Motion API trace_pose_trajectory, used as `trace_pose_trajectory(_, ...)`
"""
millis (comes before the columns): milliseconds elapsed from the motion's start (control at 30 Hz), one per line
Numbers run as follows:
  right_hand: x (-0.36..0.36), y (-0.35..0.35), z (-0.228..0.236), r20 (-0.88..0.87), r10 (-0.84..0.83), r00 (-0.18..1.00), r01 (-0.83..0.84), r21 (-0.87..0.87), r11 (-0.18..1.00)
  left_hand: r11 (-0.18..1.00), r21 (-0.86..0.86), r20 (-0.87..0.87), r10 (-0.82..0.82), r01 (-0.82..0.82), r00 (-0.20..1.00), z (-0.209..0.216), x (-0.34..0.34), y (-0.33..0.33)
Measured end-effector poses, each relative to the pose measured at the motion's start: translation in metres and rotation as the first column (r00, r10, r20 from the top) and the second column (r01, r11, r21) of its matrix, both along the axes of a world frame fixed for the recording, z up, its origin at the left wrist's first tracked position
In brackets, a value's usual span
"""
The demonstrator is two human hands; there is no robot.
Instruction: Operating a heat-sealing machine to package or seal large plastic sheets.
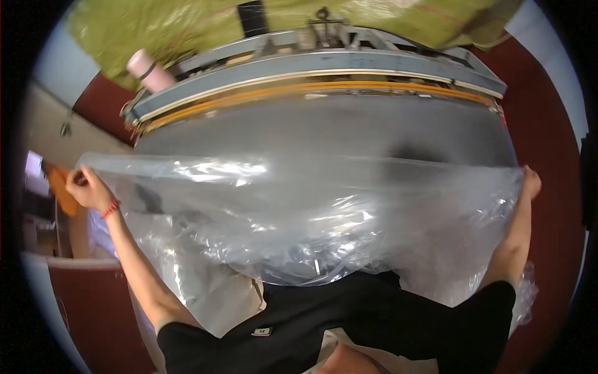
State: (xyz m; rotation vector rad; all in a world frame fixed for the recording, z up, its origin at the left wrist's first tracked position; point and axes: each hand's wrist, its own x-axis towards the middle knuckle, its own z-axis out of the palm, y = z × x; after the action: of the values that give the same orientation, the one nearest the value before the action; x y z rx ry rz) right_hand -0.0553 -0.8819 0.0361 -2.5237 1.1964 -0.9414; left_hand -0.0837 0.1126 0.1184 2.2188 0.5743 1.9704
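A wide clear plastic sheet (299, 206) stretches between my two hands, its far edge pulled nearly straight. My left hand (93, 189), with a red bracelet at the wrist, pinches the sheet's left corner. At the opposite corner my right hand (531, 182) is closed on the same edge. Both arms are spread wide. Toward my body the sheet falls in shiny, crumpled folds. Beyond its held edge lies a flat grey work surface (311, 121), partly seen through the plastic.
A long blue-grey metal machine frame (324, 62) with an orange bar (324, 86) spans the far side. A pink bottle (151, 71) stands at its left end. Yellow-green sheeting (187, 25) covers something behind. Dark red wall panels (536, 93) flank the right.
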Motion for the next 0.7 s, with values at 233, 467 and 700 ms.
trace_pose_trajectory(233,0.072,0.016,-0.048,-0.187,-0.004,0.982,0.023,0.099,0.995,0.921,-0.39,-0.798,-0.349,0.021,0.492,-0.151,0.016,0.076)
trace_pose_trajectory(467,0.079,0.052,-0.032,-0.255,-0.239,0.937,0.231,-0.061,0.971,0.967,-0.202,-0.794,-0.067,-0.158,0.604,-0.14,0.007,0.076)
trace_pose_trajectory(700,0.081,0.056,-0.033,-0.203,-0.168,0.965,0.155,-0.076,0.985,0.303,-0.793,-0.149,-0.938,0.528,0.314,-0.073,0.063,-0.227)
